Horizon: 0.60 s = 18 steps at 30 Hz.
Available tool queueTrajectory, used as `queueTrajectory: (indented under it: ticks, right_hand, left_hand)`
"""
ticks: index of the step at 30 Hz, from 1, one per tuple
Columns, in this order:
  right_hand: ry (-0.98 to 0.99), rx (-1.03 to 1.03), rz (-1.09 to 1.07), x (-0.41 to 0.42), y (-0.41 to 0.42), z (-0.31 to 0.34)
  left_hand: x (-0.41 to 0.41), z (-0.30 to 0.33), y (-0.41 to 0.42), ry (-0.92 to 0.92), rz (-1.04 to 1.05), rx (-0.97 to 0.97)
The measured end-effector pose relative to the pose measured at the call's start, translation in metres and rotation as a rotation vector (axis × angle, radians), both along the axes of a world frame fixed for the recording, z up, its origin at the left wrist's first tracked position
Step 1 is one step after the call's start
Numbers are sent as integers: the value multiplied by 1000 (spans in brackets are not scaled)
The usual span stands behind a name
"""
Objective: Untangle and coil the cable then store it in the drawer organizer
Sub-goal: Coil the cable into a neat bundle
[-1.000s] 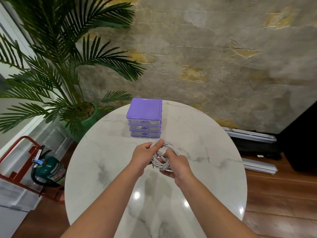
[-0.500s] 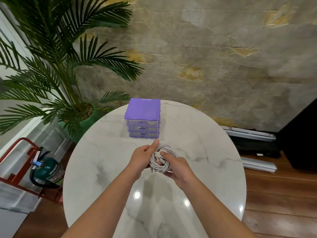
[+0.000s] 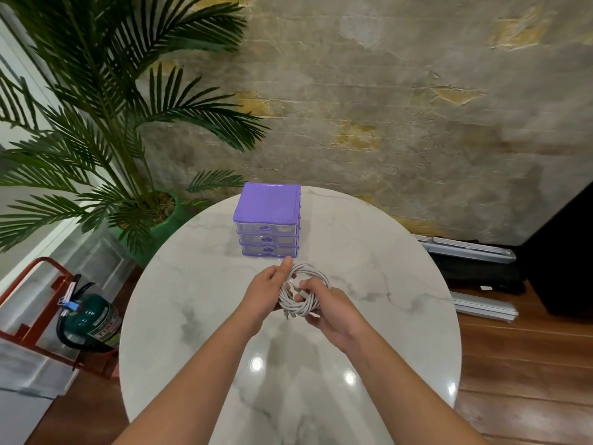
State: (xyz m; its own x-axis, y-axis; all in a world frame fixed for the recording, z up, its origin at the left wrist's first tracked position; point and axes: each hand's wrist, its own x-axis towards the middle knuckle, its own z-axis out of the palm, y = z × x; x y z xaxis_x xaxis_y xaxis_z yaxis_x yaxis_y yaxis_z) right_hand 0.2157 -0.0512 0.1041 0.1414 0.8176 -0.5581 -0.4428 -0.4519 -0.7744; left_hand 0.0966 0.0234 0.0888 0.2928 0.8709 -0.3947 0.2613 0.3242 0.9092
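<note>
Head view first, and it is the only view on offer: coiling looks nearly done. White cable is gathered into a round bundle of several loops, held up between both hands just above the marble table, with no loose length trailing across the top that I can see. A short end pokes out at the lower edge of the bundle, and what seems to be a connector sits near the middle of the loops — so I judge the last bit of tail is being tucked or wrapped in. Untangling, then, appears finished.

Storing is all still to do. Purple drawer organizer stands just beyond the hands toward the far edge of the table, near the coil but apart from it, and its 3 clear drawers all sit pushed in. 1 of them has to be pulled out before the bundle can go inside.

Left hand is curled round the left side of the coil, gripping the loops, with 1 finger stretched forward over the top toward the organizer. Right hand grips the right and lower side, fingers curled under the loops and fingertips pinching near the centre — whether they pinch the connector itself is too small to tell
</note>
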Motion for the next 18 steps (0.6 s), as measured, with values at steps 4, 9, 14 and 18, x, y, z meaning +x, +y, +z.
queueTrajectory:
  ticks: [4,9,14,18]
  right_hand:
    - [127,55,46,-3,0,1]
    - [140,25,71,0,-2,-1]
    - [146,66,101,1,-4,-1]
    - [185,116,41,2,-2,-5]
  left_hand:
    - [3,2,-6,67,52,132]
    - [2,1,-12,18,91,221]
    - [1,4,-10,30,63,271]
    - [2,7,-9,18,-35,226]
